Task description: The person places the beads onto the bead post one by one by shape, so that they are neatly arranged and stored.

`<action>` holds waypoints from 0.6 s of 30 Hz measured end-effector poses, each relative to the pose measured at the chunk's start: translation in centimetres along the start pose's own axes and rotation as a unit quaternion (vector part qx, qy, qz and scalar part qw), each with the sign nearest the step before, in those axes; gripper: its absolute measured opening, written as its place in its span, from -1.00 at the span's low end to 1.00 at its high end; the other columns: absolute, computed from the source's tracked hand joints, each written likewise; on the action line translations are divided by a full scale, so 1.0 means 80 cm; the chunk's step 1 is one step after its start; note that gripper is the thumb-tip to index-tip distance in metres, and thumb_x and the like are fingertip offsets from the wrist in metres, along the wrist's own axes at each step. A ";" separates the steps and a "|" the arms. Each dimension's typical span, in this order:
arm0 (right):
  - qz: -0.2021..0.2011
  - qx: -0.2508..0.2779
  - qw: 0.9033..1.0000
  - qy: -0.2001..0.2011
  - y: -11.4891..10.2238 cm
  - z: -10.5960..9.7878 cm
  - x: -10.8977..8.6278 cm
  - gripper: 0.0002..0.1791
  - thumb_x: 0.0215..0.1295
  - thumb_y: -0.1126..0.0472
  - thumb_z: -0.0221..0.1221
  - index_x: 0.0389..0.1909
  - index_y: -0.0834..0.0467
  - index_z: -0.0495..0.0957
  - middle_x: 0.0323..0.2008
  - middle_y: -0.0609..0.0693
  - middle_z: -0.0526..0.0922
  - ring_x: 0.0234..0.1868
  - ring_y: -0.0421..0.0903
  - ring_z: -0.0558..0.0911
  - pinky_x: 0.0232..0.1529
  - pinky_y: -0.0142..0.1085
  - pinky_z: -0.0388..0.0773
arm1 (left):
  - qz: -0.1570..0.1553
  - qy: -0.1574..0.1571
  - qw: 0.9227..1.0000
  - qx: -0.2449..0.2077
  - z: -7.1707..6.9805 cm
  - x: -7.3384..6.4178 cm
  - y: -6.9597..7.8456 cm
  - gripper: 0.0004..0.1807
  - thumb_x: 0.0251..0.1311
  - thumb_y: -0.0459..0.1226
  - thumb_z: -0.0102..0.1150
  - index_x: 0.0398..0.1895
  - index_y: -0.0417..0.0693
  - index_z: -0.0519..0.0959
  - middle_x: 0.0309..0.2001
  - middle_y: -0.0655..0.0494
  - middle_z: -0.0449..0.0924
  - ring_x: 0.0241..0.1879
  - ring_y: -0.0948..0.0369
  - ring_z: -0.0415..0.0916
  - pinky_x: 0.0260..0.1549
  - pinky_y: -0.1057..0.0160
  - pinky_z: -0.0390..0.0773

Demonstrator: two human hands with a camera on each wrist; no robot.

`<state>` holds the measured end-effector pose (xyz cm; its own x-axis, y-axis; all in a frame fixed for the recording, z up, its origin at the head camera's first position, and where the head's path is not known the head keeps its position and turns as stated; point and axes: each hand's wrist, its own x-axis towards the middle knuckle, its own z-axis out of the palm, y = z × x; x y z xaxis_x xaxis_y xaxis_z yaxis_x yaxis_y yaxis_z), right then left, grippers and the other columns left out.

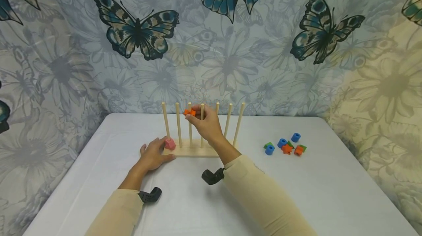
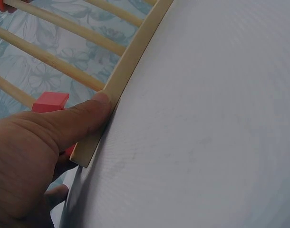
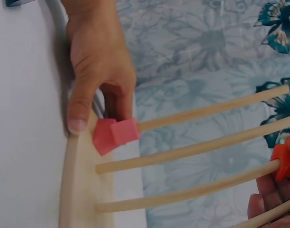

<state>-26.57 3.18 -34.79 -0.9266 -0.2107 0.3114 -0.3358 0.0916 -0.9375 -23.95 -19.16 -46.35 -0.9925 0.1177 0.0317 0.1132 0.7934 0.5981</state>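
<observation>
A: Head view first: doing what, and where?

B: With the right hand [image 1: 207,122], pinches an orange piece [image 1: 189,112] around the third peg [image 1: 190,133] from the left on the wooden rack [image 1: 194,151], near the tip. With the left hand [image 1: 153,157], grips the rack's left end, right by a pink piece [image 1: 170,144] at the foot of the first peg [image 1: 166,120].

A: Visible in the head view alone?

B: Right of the rack, well apart: blue cylinders [image 1: 269,150], loose orange pieces [image 1: 287,149] and green pieces [image 1: 267,144] on the white table [image 1: 329,192].

A: Left wrist view next: adding what?

B: Shows the left thumb [image 2: 85,116] pressed against the rack's front edge. Leaves the other fingers mostly hidden; cannot tell their curl from there.

A: And the right wrist view?

B: Reveals left fingertips [image 3: 122,108] behind the pink piece, across the rack from the thumb. Also shows the third peg running up into the orange piece, but crops the right hand.
</observation>
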 end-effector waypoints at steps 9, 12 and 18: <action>0.030 -0.038 0.999 0.009 0.019 0.005 -0.009 -0.66 0.20 0.19 0.34 -0.04 0.21 0.54 -0.19 0.01 0.63 -0.17 -0.07 0.63 -0.10 -0.24 0.56 | -0.001 0.001 1.000 -0.003 0.000 0.001 -0.001 -0.06 0.02 0.04 0.41 0.39 -0.22 0.26 0.33 -0.27 0.27 0.39 -0.17 -0.01 0.23 -0.32 -0.31; 0.034 -0.047 0.998 0.011 0.026 0.005 -0.012 -0.65 0.20 0.18 0.35 -0.04 0.21 0.54 -0.20 0.00 0.63 -0.16 -0.07 0.62 -0.09 -0.21 0.56 | 0.000 0.001 1.000 -0.003 0.000 0.000 0.000 -0.06 0.02 0.04 0.42 0.39 -0.23 0.27 0.33 -0.28 0.27 0.39 -0.18 0.00 0.22 -0.32 -0.31; 0.039 -0.056 0.998 0.014 0.041 0.008 -0.017 -0.68 0.19 0.20 0.35 -0.07 0.22 0.54 -0.21 0.01 0.62 -0.17 -0.06 0.62 -0.10 -0.23 0.56 | -0.002 0.002 1.000 0.000 -0.001 0.000 0.001 -0.06 0.01 0.04 0.42 0.39 -0.23 0.26 0.33 -0.29 0.27 0.39 -0.18 0.00 0.23 -0.32 -0.31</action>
<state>-26.29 3.11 -38.38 -0.9544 -0.1714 0.2445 -0.2784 0.2142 -0.9363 -23.91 -19.13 -46.22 -0.9931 0.1124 0.0320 0.1091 0.7933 0.5990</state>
